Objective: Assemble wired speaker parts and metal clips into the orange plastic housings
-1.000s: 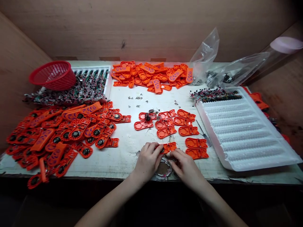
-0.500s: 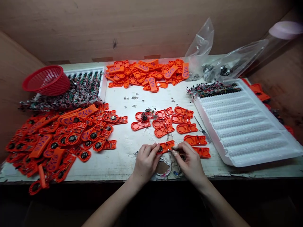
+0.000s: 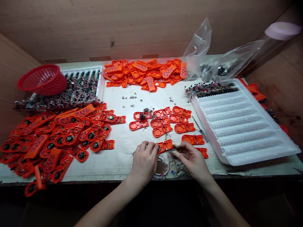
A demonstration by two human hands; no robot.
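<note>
An orange plastic shell half (image 3: 166,145) lies low over the table's front, its open inner side up. My left hand (image 3: 145,161) is closed on its left, rounded end, and the fingers mostly cover a dark round part there. At the shell's right end, my right hand (image 3: 194,163) is closed in a pinch. Thin wires show by those fingertips, but what exactly they grip is too small to tell. Just beyond my hands, several similar shell halves (image 3: 162,130) lie in short rows. Small black round parts with wires (image 3: 142,116) rest on the leftmost ones.
A heap of orange shells with round parts (image 3: 69,138) covers the left. Another orange pile (image 3: 149,71) sits at the back. A red basket (image 3: 44,82) stands on wired parts. At right are a white foam tray (image 3: 246,123), a screwdriver (image 3: 200,127) and clear bags (image 3: 199,41).
The whole view has shifted slightly. My left fingers now cover more of the dark round part in the shell. Both hands stay at the same shell.
</note>
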